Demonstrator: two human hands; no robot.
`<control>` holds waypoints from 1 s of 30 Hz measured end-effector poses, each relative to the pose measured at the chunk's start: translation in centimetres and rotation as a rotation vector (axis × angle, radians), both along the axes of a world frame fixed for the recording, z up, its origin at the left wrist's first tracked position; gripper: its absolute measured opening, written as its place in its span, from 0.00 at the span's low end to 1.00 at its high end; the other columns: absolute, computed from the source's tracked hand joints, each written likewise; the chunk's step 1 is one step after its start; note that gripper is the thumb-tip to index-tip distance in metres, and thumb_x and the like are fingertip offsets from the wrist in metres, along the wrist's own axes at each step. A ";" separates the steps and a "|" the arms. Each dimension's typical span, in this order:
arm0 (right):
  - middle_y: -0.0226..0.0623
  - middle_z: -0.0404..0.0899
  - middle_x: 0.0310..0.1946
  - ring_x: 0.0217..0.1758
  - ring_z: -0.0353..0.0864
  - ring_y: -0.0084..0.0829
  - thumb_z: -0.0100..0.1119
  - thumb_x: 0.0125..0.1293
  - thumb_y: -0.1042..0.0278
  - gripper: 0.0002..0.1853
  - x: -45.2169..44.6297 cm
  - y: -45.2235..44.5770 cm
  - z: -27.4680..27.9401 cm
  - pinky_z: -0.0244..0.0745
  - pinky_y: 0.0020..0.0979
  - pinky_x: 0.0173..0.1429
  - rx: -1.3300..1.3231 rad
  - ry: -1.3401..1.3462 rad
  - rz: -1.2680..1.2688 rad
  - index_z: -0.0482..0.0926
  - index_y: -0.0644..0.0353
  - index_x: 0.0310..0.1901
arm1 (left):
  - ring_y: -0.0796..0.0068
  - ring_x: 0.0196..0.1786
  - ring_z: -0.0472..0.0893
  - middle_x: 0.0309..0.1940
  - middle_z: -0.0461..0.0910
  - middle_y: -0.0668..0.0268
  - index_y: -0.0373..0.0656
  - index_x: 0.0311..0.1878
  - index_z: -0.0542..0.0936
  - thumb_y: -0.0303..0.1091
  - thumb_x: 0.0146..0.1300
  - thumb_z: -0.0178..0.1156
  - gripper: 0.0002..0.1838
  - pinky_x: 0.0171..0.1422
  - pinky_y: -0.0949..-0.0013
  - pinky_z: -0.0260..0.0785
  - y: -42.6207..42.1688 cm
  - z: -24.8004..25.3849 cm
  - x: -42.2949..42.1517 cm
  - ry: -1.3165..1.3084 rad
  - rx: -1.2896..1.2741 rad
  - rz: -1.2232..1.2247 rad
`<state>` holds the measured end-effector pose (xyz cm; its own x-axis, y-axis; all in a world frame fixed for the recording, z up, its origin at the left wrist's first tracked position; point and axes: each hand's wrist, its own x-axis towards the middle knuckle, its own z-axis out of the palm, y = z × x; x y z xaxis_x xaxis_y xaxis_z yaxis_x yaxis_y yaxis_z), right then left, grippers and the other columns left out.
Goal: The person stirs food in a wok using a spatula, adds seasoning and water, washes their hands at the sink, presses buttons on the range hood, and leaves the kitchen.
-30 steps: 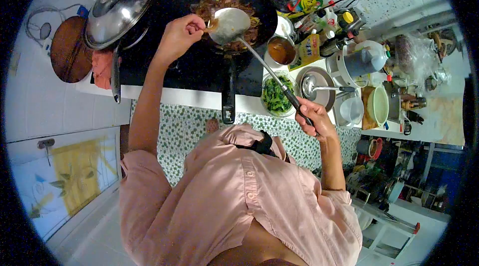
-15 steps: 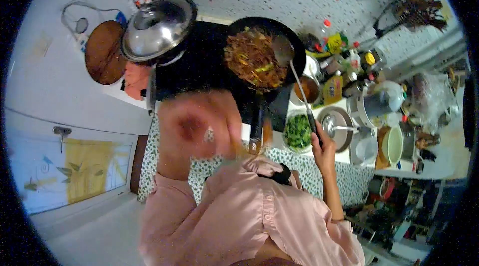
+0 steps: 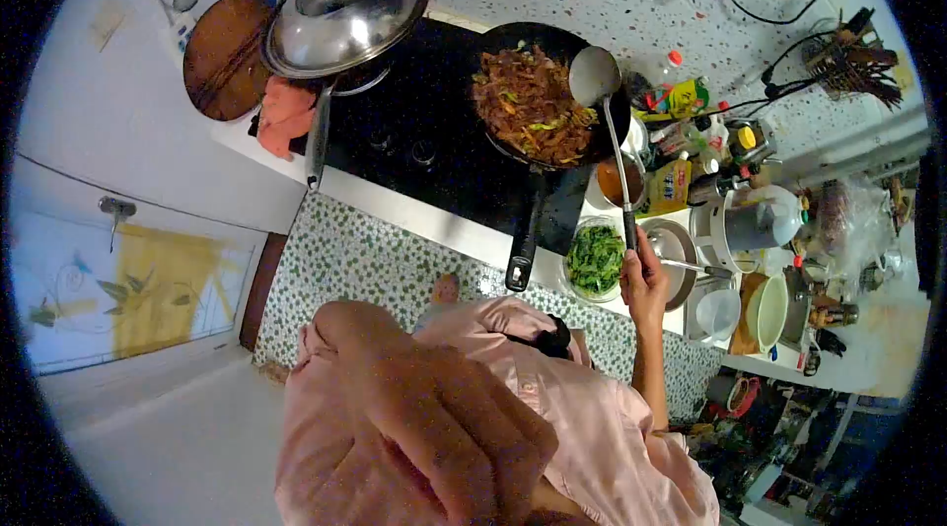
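My right hand (image 3: 643, 280) is wrapped round the dark handle of a metal wok spatula (image 3: 595, 75). Its broad head is over the right side of a black wok (image 3: 520, 260), whose handle points toward me. Browned shredded food with green and yellow pieces (image 3: 533, 102) fills much of the wok. Large and close to the camera, my left hand (image 3: 459, 427) is in front of my pink shirt, its fingers curled and closed. Whatever the left fingers hold, if anything, is hidden.
A lidded pan (image 3: 345, 23) stands on the black stove (image 3: 424, 132), left of the wok. Chopped greens (image 3: 595, 258) fill a glass bowl beside the spatula handle. A sauce bowl (image 3: 614, 181), a metal basin with a ladle (image 3: 681, 275) and several bottles (image 3: 681, 97) crowd the right counter.
My left hand has moved from beside the wok handle down and back, close to the camera. The spatula head is now higher over the wok's right side. The view has shifted slightly.
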<state>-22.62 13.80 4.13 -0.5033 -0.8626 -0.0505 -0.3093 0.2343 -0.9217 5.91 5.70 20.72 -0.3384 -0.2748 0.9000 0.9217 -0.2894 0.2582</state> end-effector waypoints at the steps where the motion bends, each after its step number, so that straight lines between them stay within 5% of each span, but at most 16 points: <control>1: 0.25 0.70 0.24 0.25 0.63 0.14 0.51 0.65 0.69 0.21 -0.1 0.0 -0.2 0.62 0.19 0.27 -0.019 0.124 0.015 0.68 0.61 0.59 | 0.64 0.34 0.77 0.34 0.78 0.56 0.37 0.36 0.79 0.28 0.61 0.56 0.05 0.36 0.65 0.67 0.1 0.0 0.0 0.012 0.006 -0.009; 5: 0.29 0.77 0.31 0.30 0.67 0.18 0.52 0.65 0.69 0.20 0.5 0.1 1.1 0.67 0.23 0.35 -0.007 0.281 0.005 0.69 0.60 0.59 | 0.63 0.34 0.77 0.35 0.78 0.56 0.37 0.37 0.79 0.27 0.61 0.56 0.05 0.36 0.65 0.67 0.6 -0.6 1.1 -0.094 0.051 -0.083; 8: 0.42 0.79 0.36 0.35 0.74 0.26 0.53 0.64 0.70 0.20 1.0 0.2 1.6 0.69 0.26 0.41 -0.106 0.505 0.060 0.70 0.60 0.58 | 0.64 0.34 0.77 0.35 0.78 0.56 0.37 0.37 0.79 0.26 0.61 0.56 0.05 0.36 0.65 0.67 0.2 -0.9 1.1 -0.247 0.093 -0.163; 11: 0.45 0.79 0.43 0.40 0.77 0.30 0.54 0.64 0.68 0.20 1.3 0.6 1.4 0.70 0.28 0.46 0.044 0.362 0.024 0.70 0.63 0.57 | 0.64 0.34 0.77 0.35 0.78 0.57 0.37 0.37 0.78 0.27 0.61 0.56 0.05 0.36 0.66 0.67 -0.1 -1.5 0.4 -0.285 0.076 -0.149; 14: 0.23 0.73 0.29 0.27 0.63 0.14 0.54 0.64 0.70 0.21 0.9 1.1 -1.1 0.62 0.19 0.29 -0.120 0.443 0.032 0.70 0.61 0.59 | 0.65 0.33 0.77 0.34 0.77 0.57 0.37 0.38 0.78 0.27 0.61 0.56 0.05 0.35 0.66 0.66 0.3 -2.3 0.1 -0.296 0.067 -0.102; 16: 0.21 0.71 0.25 0.23 0.60 0.13 0.53 0.64 0.70 0.21 1.2 1.5 -1.2 0.58 0.18 0.25 -0.064 0.364 -0.009 0.70 0.60 0.59 | 0.65 0.33 0.76 0.34 0.77 0.57 0.37 0.38 0.78 0.28 0.62 0.55 0.05 0.35 0.66 0.66 0.5 -3.1 0.1 -0.305 0.061 -0.075; 18: 0.44 0.78 0.48 0.43 0.76 0.23 0.56 0.63 0.69 0.22 2.3 1.4 0.4 0.70 0.26 0.47 0.130 0.186 -0.092 0.70 0.62 0.58 | 0.65 0.33 0.76 0.34 0.77 0.57 0.37 0.38 0.78 0.28 0.62 0.55 0.06 0.35 0.66 0.66 0.8 -3.8 0.3 -0.307 0.052 -0.057; 21: 0.38 0.79 0.36 0.33 0.72 0.20 0.54 0.63 0.70 0.21 2.4 1.6 -0.9 0.69 0.23 0.40 -0.072 0.386 -0.046 0.69 0.63 0.58 | 0.66 0.33 0.76 0.34 0.77 0.58 0.37 0.38 0.77 0.29 0.62 0.55 0.06 0.35 0.66 0.65 1.2 -4.4 0.5 -0.320 0.050 -0.026; 30: 0.29 0.74 0.27 0.28 0.66 0.17 0.54 0.63 0.72 0.21 3.5 1.6 -1.1 0.66 0.21 0.33 -0.104 0.243 -0.146 0.69 0.64 0.59 | 0.67 0.32 0.75 0.33 0.76 0.59 0.38 0.39 0.76 0.30 0.62 0.54 0.07 0.34 0.67 0.64 2.1 -5.6 1.5 -0.336 0.037 0.060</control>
